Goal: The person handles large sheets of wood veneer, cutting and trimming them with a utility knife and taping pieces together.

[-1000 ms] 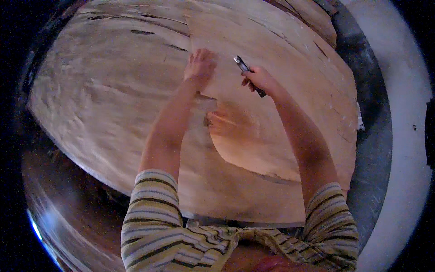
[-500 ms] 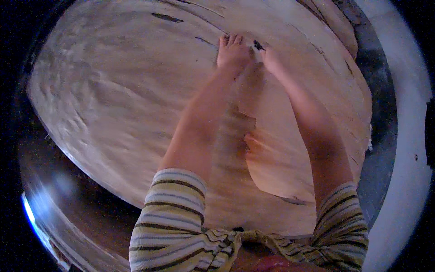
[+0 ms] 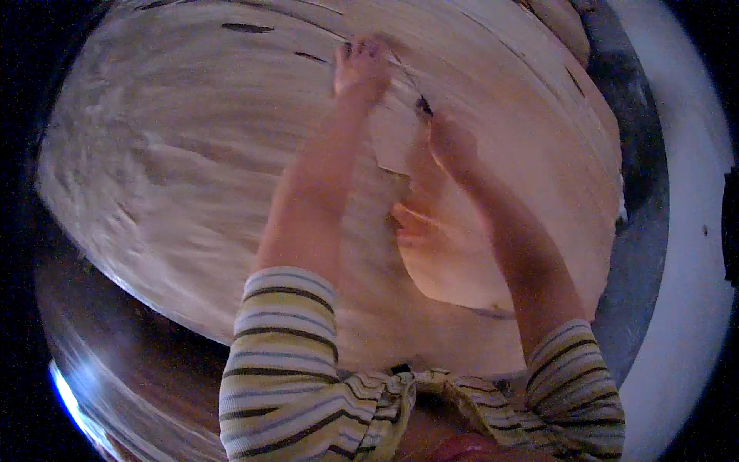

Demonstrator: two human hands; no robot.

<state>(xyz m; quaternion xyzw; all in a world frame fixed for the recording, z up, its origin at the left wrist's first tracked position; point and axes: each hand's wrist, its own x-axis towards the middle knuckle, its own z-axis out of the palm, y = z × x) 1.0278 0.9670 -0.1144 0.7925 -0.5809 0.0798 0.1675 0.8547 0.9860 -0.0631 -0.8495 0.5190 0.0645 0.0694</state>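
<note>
A broad, thin, pale-brown wood veneer sheet (image 3: 192, 154) with wavy grain lies in front of me. My left hand (image 3: 362, 69) rests on its far part, fingers spread and nothing held. To the right and a little nearer, my right hand (image 3: 453, 142) is closed on a small dark tool (image 3: 424, 105), whose exact kind I cannot make out. The tool's tip touches or nearly touches the veneer. From it a thin dark line (image 3: 404, 69) runs away toward the left fingertips. Between my forearms, a ragged edge (image 3: 394, 171) borders a smoother, orange-tan area (image 3: 454, 262).
Dark slits (image 3: 247, 28) mark the sheet's far left part. A dark grey strip (image 3: 643, 192) curves along the right side, with a pale surface (image 3: 693, 308) beyond it. Below the sheet's left edge is a dark brown area (image 3: 146, 308) with a bright glare.
My right hand has drawn the tool nearer to me, and the thin dark line now shows behind it. My left hand stays at about the same place on the sheet; the view has shifted.
</note>
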